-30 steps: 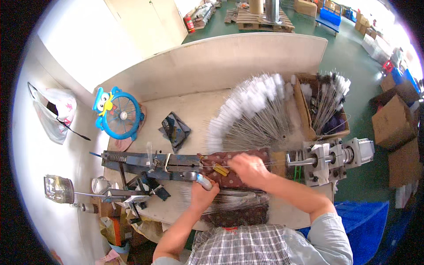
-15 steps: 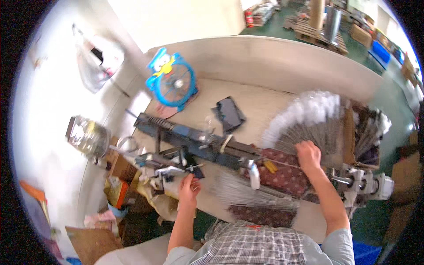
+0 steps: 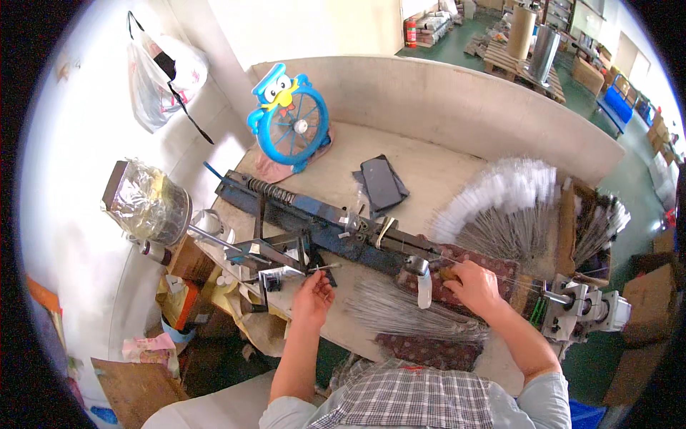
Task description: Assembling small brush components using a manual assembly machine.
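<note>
My left hand [image 3: 312,299] is closed, fingertips pinched together just below a short thin rod with a pale tip [image 3: 326,268] at the near side of the long blue metal bench machine [image 3: 314,218]. What the pinch holds, if anything, is too small to make out. My right hand [image 3: 475,287] has its fingers curled over the dotted dark-red cloth [image 3: 493,264], closed on a thin wire at the machine's right end. Beside it stands a white-handled lever [image 3: 424,289]. Near my right hand, thin wire-stemmed brushes with white tufts [image 3: 500,204] lie fanned out.
A bundle of thin wires [image 3: 407,312] lies before the machine. At right are a motor-like spindle unit [image 3: 586,307] and a box of more brushes [image 3: 597,229]. Behind stand a blue cartoon fan [image 3: 293,125] and a dark flat case [image 3: 382,182]; a lamp [image 3: 153,204] is at left.
My right hand has moved left and nearer to me, from the fanned brushes to the cloth beside the lever. My left hand has shifted slightly right. The view has turned a little.
</note>
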A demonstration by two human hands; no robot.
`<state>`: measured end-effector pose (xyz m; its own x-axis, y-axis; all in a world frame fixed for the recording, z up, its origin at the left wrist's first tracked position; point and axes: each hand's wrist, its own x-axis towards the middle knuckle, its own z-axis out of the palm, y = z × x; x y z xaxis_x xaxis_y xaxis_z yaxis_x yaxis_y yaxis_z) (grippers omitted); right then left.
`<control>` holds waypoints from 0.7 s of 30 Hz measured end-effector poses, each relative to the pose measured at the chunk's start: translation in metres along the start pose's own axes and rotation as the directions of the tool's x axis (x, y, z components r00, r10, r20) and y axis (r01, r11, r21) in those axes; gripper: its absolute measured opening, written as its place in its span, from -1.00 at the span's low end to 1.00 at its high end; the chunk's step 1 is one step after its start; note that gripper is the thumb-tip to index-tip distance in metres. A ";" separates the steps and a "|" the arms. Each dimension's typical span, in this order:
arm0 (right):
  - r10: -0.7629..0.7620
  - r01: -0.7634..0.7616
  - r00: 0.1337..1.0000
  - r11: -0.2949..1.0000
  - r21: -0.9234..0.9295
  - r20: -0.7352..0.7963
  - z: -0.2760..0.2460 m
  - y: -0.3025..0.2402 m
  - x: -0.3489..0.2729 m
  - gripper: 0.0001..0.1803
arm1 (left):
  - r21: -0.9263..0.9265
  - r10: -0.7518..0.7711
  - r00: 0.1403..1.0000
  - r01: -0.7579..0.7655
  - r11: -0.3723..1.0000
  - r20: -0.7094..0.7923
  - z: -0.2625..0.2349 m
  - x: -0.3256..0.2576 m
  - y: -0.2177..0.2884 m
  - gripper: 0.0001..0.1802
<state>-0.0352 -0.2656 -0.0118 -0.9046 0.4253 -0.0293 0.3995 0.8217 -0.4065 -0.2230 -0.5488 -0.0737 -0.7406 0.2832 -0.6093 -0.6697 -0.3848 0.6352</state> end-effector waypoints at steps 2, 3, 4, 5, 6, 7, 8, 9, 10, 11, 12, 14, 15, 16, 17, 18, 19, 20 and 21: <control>0.015 -0.013 0.996 1.000 -0.021 0.090 -0.009 0.002 -0.008 -0.65 | -0.028 0.007 1.000 -0.007 1.000 0.000 0.000 0.004 -0.003 -0.82; -0.082 0.085 0.991 0.996 -0.027 0.103 -0.015 0.003 -0.019 -0.71 | -0.056 0.012 1.000 -0.012 0.998 -0.002 0.002 0.005 -0.006 -0.84; -0.172 0.176 0.978 0.984 -0.030 0.116 -0.023 0.004 -0.029 -0.75 | -0.049 0.000 1.000 0.001 0.999 0.013 0.001 0.005 -0.009 -0.84; -0.150 0.155 0.983 0.987 -0.038 0.108 -0.037 0.001 -0.037 -0.75 | -0.006 0.085 0.996 -0.085 0.996 -0.038 -0.001 0.001 -0.013 -0.87; -0.212 0.209 0.976 0.976 0.066 0.050 -0.054 -0.004 -0.044 -0.77 | 0.043 0.168 0.983 -0.165 0.985 -0.077 0.003 -0.001 -0.017 -0.89; -0.268 0.267 0.963 0.949 0.168 -0.015 -0.062 -0.003 -0.045 -0.78 | 0.054 0.151 0.987 -0.148 0.988 -0.055 0.017 -0.012 -0.023 -0.89; -0.349 0.385 0.917 0.903 0.191 -0.195 -0.066 0.009 -0.044 -0.74 | 0.175 0.193 0.976 -0.207 0.963 0.096 0.040 -0.037 -0.031 -0.88; -0.367 0.416 0.887 0.898 0.142 -0.281 -0.074 0.014 -0.040 -0.70 | 0.276 0.214 0.946 -0.279 0.920 0.245 0.059 -0.065 -0.042 -0.87; -0.318 0.373 0.899 0.917 0.143 -0.302 -0.081 0.019 -0.031 -0.72 | 0.306 0.094 0.948 -0.191 0.933 0.305 0.084 -0.083 -0.052 -0.85; -0.271 0.331 0.906 0.932 0.146 -0.324 -0.083 0.023 -0.027 -0.74 | 0.341 -0.025 0.934 -0.105 0.934 0.356 0.109 -0.094 -0.063 -0.83; -0.250 0.309 0.909 0.942 0.134 -0.335 -0.081 0.029 -0.029 -0.74 | 0.330 -0.046 0.899 -0.112 0.937 0.435 0.128 -0.094 -0.080 -0.82; -0.084 0.149 0.979 0.916 0.373 -0.186 -0.076 0.040 -0.027 -0.77 | 0.326 -0.070 0.845 -0.126 0.937 0.530 0.161 -0.086 -0.106 -0.80; -0.161 0.234 0.963 0.898 0.372 -0.217 -0.074 0.043 -0.029 -0.79 | 0.306 -0.054 0.829 -0.143 0.941 0.556 0.173 -0.084 -0.116 -0.81; -0.144 0.222 0.963 0.902 0.371 -0.226 -0.076 0.043 -0.032 -0.80 | 0.285 -0.037 0.813 -0.161 0.945 0.581 0.181 -0.082 -0.122 -0.81; -0.128 0.211 0.964 0.904 0.371 -0.234 -0.080 0.043 -0.036 -0.80 | 0.287 -0.034 0.811 -0.167 0.943 0.585 0.184 -0.081 -0.126 -0.81; -0.126 0.211 0.963 0.902 0.375 -0.240 -0.081 0.045 -0.039 -0.80 | 0.330 -0.058 0.810 -0.172 0.928 0.584 0.185 -0.080 -0.129 -0.82; -0.112 0.207 0.966 0.874 0.441 -0.232 -0.083 0.047 -0.041 -0.80 | 0.371 -0.080 0.810 -0.176 0.912 0.581 0.186 -0.080 -0.132 -0.82; -0.099 0.202 0.970 0.840 0.504 -0.222 -0.083 0.049 -0.042 -0.79 | 0.375 -0.079 0.811 -0.180 0.909 0.580 0.188 -0.080 -0.134 -0.82; -0.098 0.202 0.970 0.837 0.509 -0.224 -0.082 0.051 -0.045 -0.79 | 0.367 -0.062 0.807 -0.198 0.909 0.587 0.190 -0.082 -0.137 -0.82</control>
<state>0.0380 -0.2115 0.0431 -0.8828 0.4172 0.2159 0.0757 0.5800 -0.8111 -0.0814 -0.3528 -0.0210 -0.5886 0.7680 -0.2525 -0.4823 -0.0829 0.8721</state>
